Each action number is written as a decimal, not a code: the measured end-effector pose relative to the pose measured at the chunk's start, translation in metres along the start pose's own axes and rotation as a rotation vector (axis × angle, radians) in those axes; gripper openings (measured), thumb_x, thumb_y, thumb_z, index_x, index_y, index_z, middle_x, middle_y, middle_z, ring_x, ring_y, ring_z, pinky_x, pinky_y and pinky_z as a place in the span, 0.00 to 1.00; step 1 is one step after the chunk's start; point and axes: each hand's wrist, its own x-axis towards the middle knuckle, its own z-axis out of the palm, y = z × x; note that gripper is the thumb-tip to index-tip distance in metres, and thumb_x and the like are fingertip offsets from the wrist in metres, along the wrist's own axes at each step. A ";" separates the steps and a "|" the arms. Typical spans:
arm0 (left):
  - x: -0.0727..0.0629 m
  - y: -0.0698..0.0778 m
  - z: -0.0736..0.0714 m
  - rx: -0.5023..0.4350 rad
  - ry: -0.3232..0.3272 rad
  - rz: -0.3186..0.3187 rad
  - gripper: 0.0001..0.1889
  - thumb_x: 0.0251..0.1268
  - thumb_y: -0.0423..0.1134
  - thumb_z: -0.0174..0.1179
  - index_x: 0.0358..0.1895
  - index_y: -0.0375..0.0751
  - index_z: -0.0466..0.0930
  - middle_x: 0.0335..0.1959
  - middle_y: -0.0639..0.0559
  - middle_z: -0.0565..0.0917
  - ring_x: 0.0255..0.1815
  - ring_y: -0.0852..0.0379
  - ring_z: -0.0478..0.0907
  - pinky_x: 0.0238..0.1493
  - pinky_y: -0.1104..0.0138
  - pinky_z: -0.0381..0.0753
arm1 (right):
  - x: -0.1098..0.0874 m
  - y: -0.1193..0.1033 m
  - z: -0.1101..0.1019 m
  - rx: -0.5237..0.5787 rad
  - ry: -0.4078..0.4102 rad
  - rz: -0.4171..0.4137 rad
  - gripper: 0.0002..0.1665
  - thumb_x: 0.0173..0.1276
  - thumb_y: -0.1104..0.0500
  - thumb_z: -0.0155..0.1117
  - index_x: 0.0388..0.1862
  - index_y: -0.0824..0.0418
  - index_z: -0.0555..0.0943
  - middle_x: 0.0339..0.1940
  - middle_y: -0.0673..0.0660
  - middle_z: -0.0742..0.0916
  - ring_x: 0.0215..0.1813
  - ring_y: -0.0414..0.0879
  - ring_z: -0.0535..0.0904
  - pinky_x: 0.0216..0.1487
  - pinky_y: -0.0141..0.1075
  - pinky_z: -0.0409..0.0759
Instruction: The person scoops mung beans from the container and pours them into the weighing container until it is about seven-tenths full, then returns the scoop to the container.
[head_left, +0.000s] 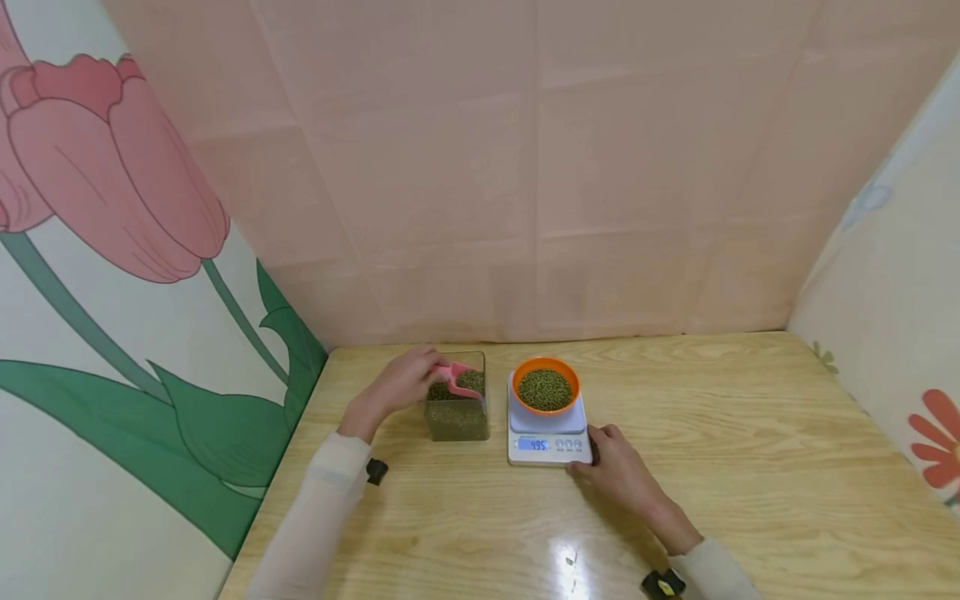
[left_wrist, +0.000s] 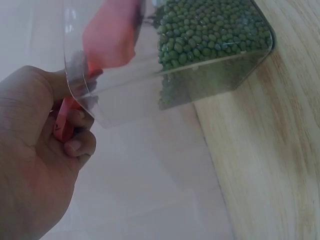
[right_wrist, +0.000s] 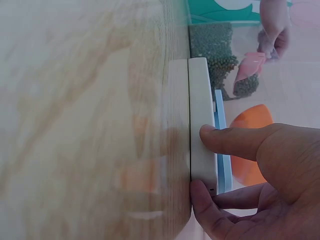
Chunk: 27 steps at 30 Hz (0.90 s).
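Note:
My left hand (head_left: 408,379) grips the handle of a pink scoop (head_left: 459,380), whose bowl is inside a clear container (head_left: 459,423) of green mung beans (left_wrist: 205,30). In the left wrist view the fingers curl round the scoop's handle (left_wrist: 65,120) at the container's rim. To the right of the container is a white kitchen scale (head_left: 525,456), its display showing what looks like 495. An orange bowl (head_left: 575,385) of mung beans rests on its platform. My right hand (head_left: 618,468) holds the scale's near right corner, thumb on the front edge and fingers at the side.
A light wood table (head_left: 750,467) carries everything. Behind it hangs a pinkish sheet (head_left: 540,208), and a wall with a painted tulip (head_left: 112,167) stands on the left. Dark wrist straps (head_left: 377,472) show near both sleeves.

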 end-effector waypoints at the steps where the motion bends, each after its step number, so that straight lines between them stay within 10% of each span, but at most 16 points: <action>1: -0.001 0.000 -0.001 -0.007 0.001 -0.007 0.16 0.82 0.43 0.60 0.60 0.36 0.85 0.46 0.50 0.83 0.45 0.54 0.80 0.53 0.55 0.83 | 0.000 0.000 0.000 -0.001 -0.002 0.001 0.45 0.63 0.57 0.82 0.72 0.77 0.74 0.51 0.67 0.81 0.45 0.52 0.78 0.47 0.45 0.82; 27: -0.014 -0.019 0.006 -0.165 0.077 -0.025 0.12 0.84 0.41 0.56 0.58 0.39 0.83 0.49 0.49 0.83 0.47 0.54 0.79 0.54 0.54 0.81 | -0.002 0.000 -0.001 0.005 0.007 -0.010 0.45 0.62 0.57 0.82 0.71 0.78 0.74 0.50 0.67 0.81 0.45 0.51 0.78 0.46 0.45 0.82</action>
